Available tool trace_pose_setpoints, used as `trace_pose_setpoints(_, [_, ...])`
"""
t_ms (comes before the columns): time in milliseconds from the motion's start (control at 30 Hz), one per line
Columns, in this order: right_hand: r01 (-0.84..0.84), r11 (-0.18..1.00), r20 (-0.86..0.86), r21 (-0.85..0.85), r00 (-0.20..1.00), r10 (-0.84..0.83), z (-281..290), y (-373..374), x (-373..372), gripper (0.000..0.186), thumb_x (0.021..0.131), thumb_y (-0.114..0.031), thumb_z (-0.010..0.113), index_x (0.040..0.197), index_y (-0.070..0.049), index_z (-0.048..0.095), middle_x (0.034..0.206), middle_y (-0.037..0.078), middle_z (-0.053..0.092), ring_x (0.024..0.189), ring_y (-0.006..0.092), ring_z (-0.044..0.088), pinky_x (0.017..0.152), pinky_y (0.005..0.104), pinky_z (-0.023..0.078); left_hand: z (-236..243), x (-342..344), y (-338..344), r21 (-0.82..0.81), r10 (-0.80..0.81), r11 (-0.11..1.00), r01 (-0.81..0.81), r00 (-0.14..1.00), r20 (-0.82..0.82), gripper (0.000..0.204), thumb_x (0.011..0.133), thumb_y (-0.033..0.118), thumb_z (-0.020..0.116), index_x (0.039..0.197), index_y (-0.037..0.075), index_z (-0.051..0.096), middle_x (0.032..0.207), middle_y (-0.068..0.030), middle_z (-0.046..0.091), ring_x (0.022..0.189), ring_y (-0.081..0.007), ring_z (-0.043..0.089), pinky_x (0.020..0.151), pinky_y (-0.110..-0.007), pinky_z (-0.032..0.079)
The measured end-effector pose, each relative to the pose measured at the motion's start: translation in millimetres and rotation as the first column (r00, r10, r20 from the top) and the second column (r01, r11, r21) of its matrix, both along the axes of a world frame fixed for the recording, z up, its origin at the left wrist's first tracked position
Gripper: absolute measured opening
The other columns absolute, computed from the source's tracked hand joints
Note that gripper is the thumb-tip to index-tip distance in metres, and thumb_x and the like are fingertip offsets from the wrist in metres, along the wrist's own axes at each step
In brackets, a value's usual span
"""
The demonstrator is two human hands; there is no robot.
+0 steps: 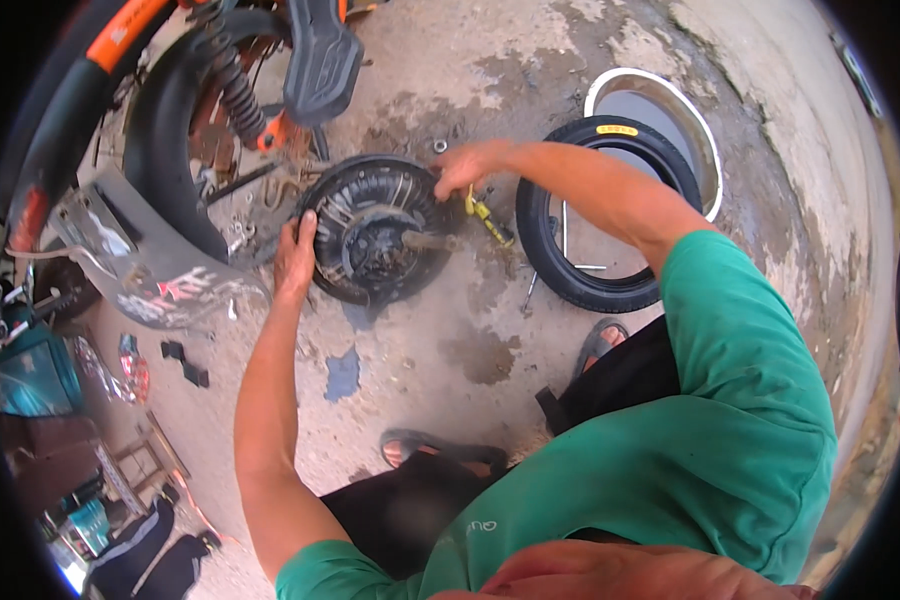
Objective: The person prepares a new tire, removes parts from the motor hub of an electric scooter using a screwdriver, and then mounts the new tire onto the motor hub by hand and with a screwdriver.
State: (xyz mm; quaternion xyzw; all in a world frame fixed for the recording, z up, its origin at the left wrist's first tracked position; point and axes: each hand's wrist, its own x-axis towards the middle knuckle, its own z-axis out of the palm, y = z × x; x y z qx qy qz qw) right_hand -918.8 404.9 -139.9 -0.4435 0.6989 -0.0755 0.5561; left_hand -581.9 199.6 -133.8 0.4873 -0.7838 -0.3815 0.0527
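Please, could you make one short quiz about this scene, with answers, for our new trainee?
1. True or false: the black, ring-shaped rubber tyre lies to the right of the dark, round metal wheel.

2. Choose one: which edge of the wheel does the person's bare left hand touch?
A) the edge nearest the person
B) the left edge
C) the right edge

3. Short answer: in this view, which thing does the tyre partly cover?

Key:
1. True.
2. B.
3. The round, white-rimmed basin.
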Motion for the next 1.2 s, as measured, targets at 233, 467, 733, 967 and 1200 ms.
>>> trace_pose_setpoints(233, [-0.32,0.93,-0.473,-0.179,0.857,0.203,32,41,-41,0.069,0.078,-0.046,0.074,0.131,-0.003,0.067,0.126,0.021,0.07,0.117,0.0346,0.068,0.097,0.0462,0.055,12,35,-2,-0.196,0.048,0.979,-0.049,0.999,-0.01,0.067,0.104,0.063,0.05,0.131,0.003,0.064,0.131,-0.023,0.065,0.125,-0.0417,0.059,0.107,-0.047,0.044])
trace_pose_setpoints(467, [-0.304,0.952,-0.53,0.043,0.801,0.28,55,92,-65,0.075,0.078,-0.047,0.074,0.138,-0.003,0.065,0.132,0.023,0.068,0.126,0.0385,0.063,0.105,0.047,0.051,22,47,8,-0.243,-0.052,0.968,0.058,0.998,0.03,0.057,0.105,0.054,0.054,0.12,0.0,0.068,0.125,-0.0242,0.068,0.12,-0.0421,0.061,0.105,-0.047,0.044])
trace_pose_setpoints(733, [-0.368,0.925,-0.544,0.097,0.759,0.359,63,120,-96,0.082,0.068,-0.052,0.089,0.135,-0.01,0.066,0.122,0.015,0.073,0.119,0.0348,0.068,0.1,0.0468,0.052,48,50,25,-0.238,-0.029,0.971,0.038,0.999,0.042,0.053,0.103,0.051,0.061,0.118,0.001,0.069,0.116,-0.0211,0.072,0.11,-0.0366,0.067,0.099,-0.043,0.049])
trace_pose_setpoints(967, [-0.496,0.867,-0.63,0.052,0.657,0.414,63,128,-95,0.066,0.063,-0.042,0.092,0.12,-0.015,0.072,0.11,0.011,0.075,0.11,0.0322,0.071,0.094,0.0469,0.055,53,58,31,-0.214,-0.039,0.975,0.053,0.997,0.068,0.045,0.101,0.044,0.068,0.114,0.001,0.071,0.109,-0.0162,0.075,0.101,-0.0284,0.071,0.092,-0.039,0.053])
trace_pose_setpoints(1200, [-0.6,0.8,-0.69,0.017,0.572,0.443,107,125,-62,0.046,0.062,-0.024,0.084,0.104,-0.01,0.07,0.095,0.013,0.074,0.097,0.0352,0.071,0.082,0.0478,0.055,68,58,41,-0.123,-0.013,0.992,0.022,0.997,0.074,0.049,0.103,0.05,0.063,0.118,0.004,0.071,0.112,-0.0155,0.076,0.107,-0.0291,0.07,0.097,-0.039,0.051])
